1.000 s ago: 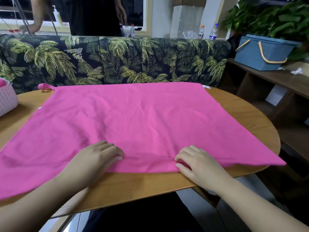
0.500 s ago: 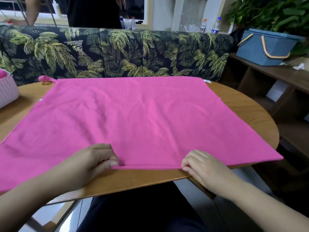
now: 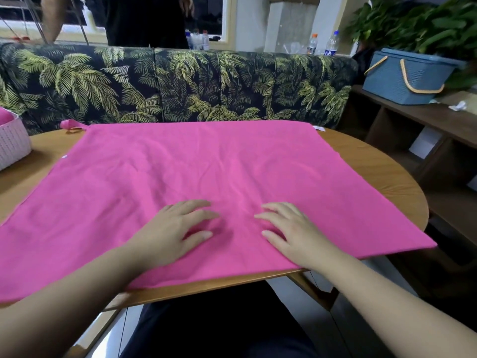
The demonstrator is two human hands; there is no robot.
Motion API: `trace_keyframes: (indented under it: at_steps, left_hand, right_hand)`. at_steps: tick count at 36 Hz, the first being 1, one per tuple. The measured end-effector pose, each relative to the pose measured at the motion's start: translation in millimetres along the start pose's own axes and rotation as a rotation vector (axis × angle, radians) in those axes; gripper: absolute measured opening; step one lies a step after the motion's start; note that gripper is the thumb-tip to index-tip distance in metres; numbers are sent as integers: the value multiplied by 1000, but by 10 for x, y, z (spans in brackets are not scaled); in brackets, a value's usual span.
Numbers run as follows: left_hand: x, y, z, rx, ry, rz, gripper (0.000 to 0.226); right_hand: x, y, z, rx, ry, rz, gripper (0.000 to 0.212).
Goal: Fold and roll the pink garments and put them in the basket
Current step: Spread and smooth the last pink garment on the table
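The pink garment (image 3: 206, 182) is being kept spread flat across the wooden table (image 3: 382, 177), its near edge hanging just past the table's rim. It is being pressed by the left hand (image 3: 175, 231) and the right hand (image 3: 291, 231), palms down, fingers straight and splayed, nothing gripped. A pink basket (image 3: 11, 143) is sitting at the table's far left. A small white tag (image 3: 319, 128) is lying at the garment's far right corner; no writing is being shown legibly.

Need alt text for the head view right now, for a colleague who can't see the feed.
Both hands, left and right, rest flat with fingers spread on a pink cloth laid out over a round wooden table. A pale pink basket sits at the table's left edge. Behind the table is a palm-print sofa, and a blue basket stands on a shelf at right.
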State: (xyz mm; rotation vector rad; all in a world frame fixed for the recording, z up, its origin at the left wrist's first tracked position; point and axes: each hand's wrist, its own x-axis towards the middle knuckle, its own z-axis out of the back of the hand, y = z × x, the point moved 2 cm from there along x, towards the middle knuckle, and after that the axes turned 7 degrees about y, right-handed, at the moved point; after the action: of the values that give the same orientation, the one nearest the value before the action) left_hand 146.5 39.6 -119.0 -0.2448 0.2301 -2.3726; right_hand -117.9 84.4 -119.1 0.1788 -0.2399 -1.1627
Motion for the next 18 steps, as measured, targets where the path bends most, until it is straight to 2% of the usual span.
trace_keyframes:
  at_steps: [2,4,6,9,11,13,16,18]
  left_hand:
    - [197,3,-43,30,80,41,76]
    - [329,16,-101,51,159,61,87]
    - [370,14,-177,101,249,42,84]
    - [280,-57,-245,149,343,16,70]
    - [185,-139,-251,198,370,-29,63]
    - [69,-246,-249,216,384,-99,59]
    - [-95,-356,-282,162,359,-190,52]
    - [-190,-391,-319,160,315,-259,49]
  right_hand:
    - [128,6,-7,18,111,-34,50]
    - [185,0,-33,12,203,-50,54]
    - [176,-2,-77,-43,306,-45,57]
    - [94,2,-117,-154,392,8,75]
    - [19,-6,-129,-172,393,63,78]
    - [-41,-13,-130,-112,349,124,71]
    - [-9,19,-59,108,231,96,54]
    - [105,91,-1,152,140,72,41]
